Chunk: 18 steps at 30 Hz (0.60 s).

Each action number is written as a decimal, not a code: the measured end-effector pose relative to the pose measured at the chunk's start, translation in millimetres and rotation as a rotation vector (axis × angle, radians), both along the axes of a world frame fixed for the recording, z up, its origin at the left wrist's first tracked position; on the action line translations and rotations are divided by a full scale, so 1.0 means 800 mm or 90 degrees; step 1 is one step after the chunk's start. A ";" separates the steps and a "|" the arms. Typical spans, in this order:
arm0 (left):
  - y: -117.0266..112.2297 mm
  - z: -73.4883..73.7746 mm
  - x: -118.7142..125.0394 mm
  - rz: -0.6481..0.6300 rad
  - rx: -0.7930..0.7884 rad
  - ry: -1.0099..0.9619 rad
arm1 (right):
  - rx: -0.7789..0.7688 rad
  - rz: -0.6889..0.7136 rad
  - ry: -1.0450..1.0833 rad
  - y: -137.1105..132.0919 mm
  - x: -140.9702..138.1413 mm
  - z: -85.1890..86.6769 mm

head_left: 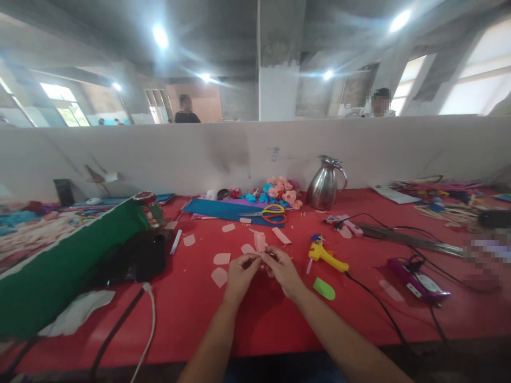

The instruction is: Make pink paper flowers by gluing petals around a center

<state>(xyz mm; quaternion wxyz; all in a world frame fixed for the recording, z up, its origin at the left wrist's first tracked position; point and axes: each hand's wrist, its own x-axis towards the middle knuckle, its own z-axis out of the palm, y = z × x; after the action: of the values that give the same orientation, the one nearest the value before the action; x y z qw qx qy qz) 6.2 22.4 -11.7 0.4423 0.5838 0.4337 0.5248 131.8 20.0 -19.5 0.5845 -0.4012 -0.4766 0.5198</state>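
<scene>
My left hand (239, 274) and my right hand (282, 268) meet above the red table (279, 319), fingers pinched together on a small pink paper piece (260, 242) that sticks up between them. Loose pink paper petals (221, 259) lie scattered on the table just beyond and left of my hands. A yellow glue gun (325, 255) lies to the right of my right hand, its black cord trailing toward the front edge. A green leaf-shaped piece (324, 289) lies next to my right wrist.
Scissors (265, 211) rest on blue sheets (223, 209) near finished paper flowers (281, 190). A steel jug (324, 183) stands by the white partition (239, 151). A green roll (64, 263) and black box (146, 255) sit left; purple tools (417, 279) and wires right. Two people stand beyond the partition.
</scene>
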 end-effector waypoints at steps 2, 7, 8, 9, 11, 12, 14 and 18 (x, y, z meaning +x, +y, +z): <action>-0.001 0.000 0.001 0.012 -0.004 -0.041 | -0.039 0.019 0.042 0.002 0.001 -0.001; -0.002 -0.002 0.004 -0.032 -0.072 -0.131 | -0.069 0.065 0.073 0.005 0.001 -0.006; -0.003 -0.002 0.004 -0.045 -0.080 -0.139 | -0.068 0.068 0.072 0.004 0.001 -0.007; -0.003 -0.002 0.004 -0.055 -0.085 -0.146 | -0.066 0.068 0.070 0.004 0.002 -0.007; -0.004 -0.001 0.005 -0.071 -0.087 -0.165 | -0.065 0.065 0.063 0.003 0.003 -0.007; -0.005 -0.001 0.005 -0.079 -0.087 -0.174 | -0.066 0.064 0.059 0.002 0.003 -0.006; -0.005 -0.001 0.006 -0.094 -0.097 -0.192 | -0.062 0.066 0.051 0.001 0.004 -0.003; 0.000 -0.003 0.006 -0.080 -0.149 -0.245 | -0.052 0.075 -0.006 -0.002 0.006 0.007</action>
<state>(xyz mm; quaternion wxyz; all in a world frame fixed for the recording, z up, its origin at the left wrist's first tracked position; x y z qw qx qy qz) 11.2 22.4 -14.1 0.6134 0.4439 0.3621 0.5437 136.3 18.6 -13.9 0.5339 -0.3986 -0.4806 0.5702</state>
